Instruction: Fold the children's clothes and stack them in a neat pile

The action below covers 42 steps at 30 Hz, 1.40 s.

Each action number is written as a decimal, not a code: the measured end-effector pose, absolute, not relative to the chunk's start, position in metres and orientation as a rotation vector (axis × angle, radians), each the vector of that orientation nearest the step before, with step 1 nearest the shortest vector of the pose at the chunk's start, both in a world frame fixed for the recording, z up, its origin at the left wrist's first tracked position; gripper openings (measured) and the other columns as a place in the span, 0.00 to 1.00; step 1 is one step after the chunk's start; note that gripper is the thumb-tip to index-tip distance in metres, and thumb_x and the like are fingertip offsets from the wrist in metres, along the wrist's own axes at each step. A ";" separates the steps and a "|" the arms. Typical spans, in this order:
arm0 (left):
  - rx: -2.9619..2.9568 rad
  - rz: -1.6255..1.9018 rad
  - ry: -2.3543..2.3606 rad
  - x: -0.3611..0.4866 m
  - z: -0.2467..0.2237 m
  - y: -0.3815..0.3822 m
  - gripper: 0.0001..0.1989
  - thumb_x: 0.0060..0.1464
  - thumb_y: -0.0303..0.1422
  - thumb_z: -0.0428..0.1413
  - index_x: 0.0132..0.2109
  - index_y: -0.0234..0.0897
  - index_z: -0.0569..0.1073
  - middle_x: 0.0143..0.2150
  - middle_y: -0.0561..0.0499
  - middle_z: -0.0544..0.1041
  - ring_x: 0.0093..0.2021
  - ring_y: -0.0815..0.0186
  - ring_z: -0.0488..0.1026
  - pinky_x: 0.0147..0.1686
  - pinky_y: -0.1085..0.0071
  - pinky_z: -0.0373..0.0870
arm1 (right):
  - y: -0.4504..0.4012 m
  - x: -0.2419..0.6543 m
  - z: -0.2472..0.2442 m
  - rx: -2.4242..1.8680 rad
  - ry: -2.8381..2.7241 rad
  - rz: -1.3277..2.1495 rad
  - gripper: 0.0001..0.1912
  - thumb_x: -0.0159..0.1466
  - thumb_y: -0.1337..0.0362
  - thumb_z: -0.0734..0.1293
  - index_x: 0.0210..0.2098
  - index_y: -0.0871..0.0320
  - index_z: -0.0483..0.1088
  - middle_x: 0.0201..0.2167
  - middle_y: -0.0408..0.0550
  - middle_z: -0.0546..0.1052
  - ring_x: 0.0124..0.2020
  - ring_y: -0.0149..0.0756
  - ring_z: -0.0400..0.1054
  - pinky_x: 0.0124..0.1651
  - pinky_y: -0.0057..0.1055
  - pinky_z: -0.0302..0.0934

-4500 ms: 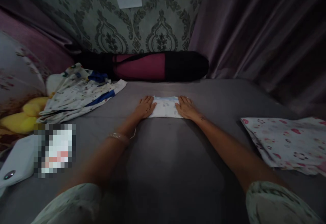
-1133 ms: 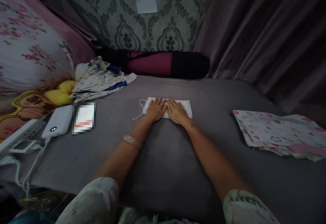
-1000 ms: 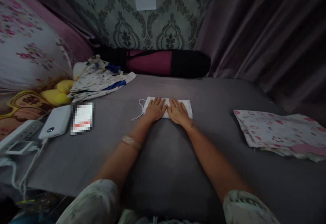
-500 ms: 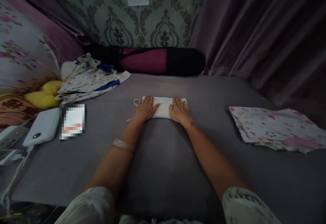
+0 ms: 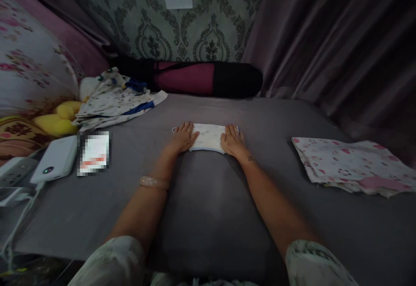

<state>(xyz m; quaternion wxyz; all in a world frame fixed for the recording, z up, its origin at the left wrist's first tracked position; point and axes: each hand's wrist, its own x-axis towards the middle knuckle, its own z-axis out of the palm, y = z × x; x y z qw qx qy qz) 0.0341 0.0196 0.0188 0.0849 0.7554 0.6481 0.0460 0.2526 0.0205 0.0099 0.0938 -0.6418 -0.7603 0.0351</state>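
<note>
A white face mask [image 5: 208, 138] with a thin blue lower edge lies flat on the grey bed surface [image 5: 208, 199]. My left hand [image 5: 183, 138] rests flat over its left end, fingers spread and thumb pointing inward. Over the right end lies my right hand [image 5: 233, 139], palm down with the fingers extended. A bit of white ear loop [image 5: 174, 129] shows beyond my left fingers. The middle of the mask is uncovered between the two hands.
Folded heart-patterned cloth [image 5: 347, 160] lies at the right. At the left are a white power bank [image 5: 56, 160] with a cable, a blurred-out item [image 5: 95, 152], a yellow plush [image 5: 60, 119] and crumpled clothes [image 5: 113, 99]. A black and maroon bolster [image 5: 185, 78] lies along the wall.
My hands have slid apart toward the mask's ends, my left one leftward and my right one rightward. More of the mask's middle shows.
</note>
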 end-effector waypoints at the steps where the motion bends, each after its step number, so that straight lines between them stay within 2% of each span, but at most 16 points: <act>1: 2.252 0.155 1.941 0.035 0.022 0.018 0.33 0.66 0.45 0.32 0.69 0.29 0.54 0.72 0.39 0.49 0.72 0.53 0.44 0.67 0.50 0.45 | 0.021 0.253 0.011 -1.894 -2.258 0.096 0.31 0.69 0.61 0.48 0.66 0.72 0.54 0.68 0.61 0.55 0.69 0.50 0.45 0.68 0.50 0.39; 6: 2.330 0.324 2.018 0.034 0.027 0.017 0.30 0.67 0.42 0.31 0.68 0.32 0.56 0.72 0.42 0.51 0.72 0.56 0.43 0.68 0.50 0.40 | 0.023 0.256 0.014 -1.851 -2.229 0.000 0.31 0.70 0.60 0.46 0.67 0.71 0.52 0.69 0.60 0.54 0.70 0.49 0.43 0.69 0.51 0.35; 11: 2.211 0.159 2.007 0.028 0.013 0.021 0.32 0.66 0.44 0.32 0.69 0.30 0.54 0.72 0.40 0.49 0.72 0.52 0.43 0.67 0.48 0.43 | 0.024 0.258 0.007 -1.943 -2.238 0.097 0.32 0.70 0.59 0.47 0.67 0.72 0.52 0.69 0.61 0.53 0.70 0.49 0.42 0.69 0.49 0.36; 16: 2.197 0.178 1.993 0.027 0.007 0.024 0.32 0.66 0.46 0.32 0.69 0.34 0.53 0.72 0.41 0.48 0.72 0.51 0.43 0.66 0.46 0.42 | 0.026 0.258 0.003 -1.970 -2.242 0.137 0.32 0.70 0.58 0.46 0.67 0.72 0.51 0.69 0.60 0.52 0.70 0.49 0.41 0.69 0.50 0.35; 20: 2.187 0.162 1.991 0.027 0.010 0.023 0.33 0.66 0.46 0.32 0.70 0.31 0.52 0.72 0.40 0.47 0.72 0.51 0.41 0.66 0.45 0.41 | 0.025 0.258 0.006 -1.976 -2.239 0.143 0.32 0.70 0.59 0.46 0.67 0.73 0.51 0.69 0.60 0.51 0.70 0.49 0.41 0.69 0.51 0.35; 27: 2.347 0.242 2.009 0.037 0.024 0.017 0.31 0.66 0.43 0.32 0.68 0.30 0.57 0.71 0.40 0.53 0.72 0.53 0.43 0.67 0.43 0.36 | 0.017 0.249 0.023 -1.815 -2.232 -0.003 0.31 0.70 0.60 0.46 0.66 0.72 0.53 0.68 0.60 0.55 0.70 0.47 0.44 0.69 0.50 0.31; 30: 2.449 0.258 1.961 0.044 0.025 0.015 0.30 0.67 0.42 0.33 0.67 0.31 0.59 0.70 0.41 0.55 0.72 0.54 0.45 0.67 0.46 0.34 | 0.015 0.243 0.023 -1.749 -2.265 0.009 0.30 0.70 0.61 0.46 0.66 0.72 0.54 0.68 0.60 0.56 0.70 0.46 0.44 0.69 0.48 0.32; 33: 2.430 0.192 1.901 0.046 0.021 0.014 0.30 0.67 0.42 0.33 0.68 0.30 0.57 0.70 0.41 0.56 0.71 0.55 0.48 0.68 0.48 0.36 | 0.016 0.240 0.015 -1.770 -2.304 0.070 0.31 0.70 0.60 0.47 0.66 0.73 0.54 0.68 0.61 0.56 0.69 0.46 0.45 0.69 0.46 0.35; 42: 2.372 0.178 1.879 0.045 0.019 0.014 0.29 0.67 0.43 0.33 0.69 0.34 0.55 0.70 0.43 0.55 0.71 0.55 0.48 0.67 0.45 0.36 | 0.018 0.241 0.009 -1.829 -2.336 0.134 0.31 0.70 0.60 0.47 0.66 0.73 0.53 0.68 0.60 0.55 0.69 0.47 0.45 0.69 0.46 0.36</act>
